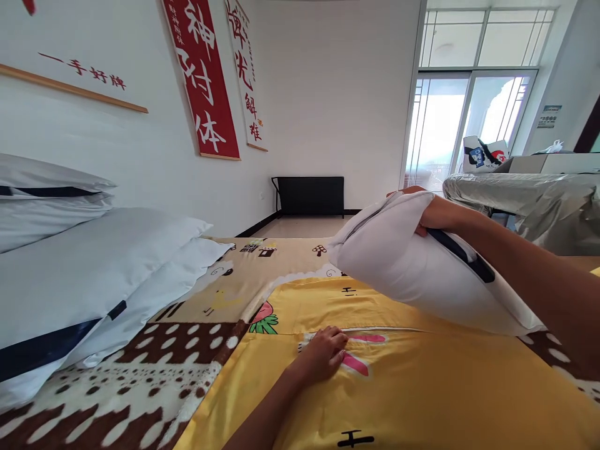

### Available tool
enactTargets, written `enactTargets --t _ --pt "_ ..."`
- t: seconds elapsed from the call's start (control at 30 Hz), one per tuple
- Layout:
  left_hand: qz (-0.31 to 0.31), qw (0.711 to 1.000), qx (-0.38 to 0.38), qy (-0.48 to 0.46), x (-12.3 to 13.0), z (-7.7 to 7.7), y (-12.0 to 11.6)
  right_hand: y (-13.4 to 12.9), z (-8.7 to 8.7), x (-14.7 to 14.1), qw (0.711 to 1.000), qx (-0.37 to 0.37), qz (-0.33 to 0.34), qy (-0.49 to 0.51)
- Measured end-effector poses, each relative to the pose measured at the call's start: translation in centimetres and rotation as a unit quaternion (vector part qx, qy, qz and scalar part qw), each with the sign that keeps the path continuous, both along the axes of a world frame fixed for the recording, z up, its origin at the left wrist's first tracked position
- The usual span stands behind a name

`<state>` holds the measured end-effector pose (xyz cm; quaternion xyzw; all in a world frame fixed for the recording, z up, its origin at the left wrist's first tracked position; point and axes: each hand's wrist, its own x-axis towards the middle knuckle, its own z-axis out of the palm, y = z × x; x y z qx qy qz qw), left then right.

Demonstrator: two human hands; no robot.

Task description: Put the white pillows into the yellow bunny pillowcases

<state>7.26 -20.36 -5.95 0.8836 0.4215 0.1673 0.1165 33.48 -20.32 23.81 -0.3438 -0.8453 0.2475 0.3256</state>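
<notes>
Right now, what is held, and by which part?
The right hand holds a white pillow by its upper edge; the left hand touches yellow cloth.

1. Tucking some fingers of the right hand (434, 212) out of sight behind the pillow (398, 262).
2. Covering part of the pillow with the right forearm (506, 256); losing that forearm at the right edge.
3. Hiding some of the print (356, 364) under the left hand (323, 353); cutting the left forearm (267, 412) off at the bottom edge.
4. Cropping the yellow cloth (422, 387) at the bottom, the stacked pillows (107, 269) at the left.
5. Cutting off the red scroll (206, 87) at the top.
6. Leaving the wall notice (549, 116) too small to read.
7. Washing out the view through the window (435, 119).
</notes>
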Motion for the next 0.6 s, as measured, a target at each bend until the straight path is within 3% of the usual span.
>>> enactTargets --t 0.17,0.27,0.47,0.6 --pt "0.017 1.0 0.0 -0.005 1.1 -0.5 -0.4 0.8 -1.1 -1.4 0.999 0.007 0.027 -0.032" --pt "-0.006 1.0 -0.008 0.002 1.7 0.0 -1.2 2.1 -3.1 -3.6 0.996 0.024 0.042 -0.082" --pt "-0.099 0.995 0.016 0.025 1.7 1.5 -3.1 5.6 -11.3 -11.7 0.949 0.091 0.073 -0.292" --pt "-0.095 0.995 0.0 0.03 0.9 1.7 -3.7 8.1 -15.5 -16.5 0.928 0.062 0.11 -0.35"
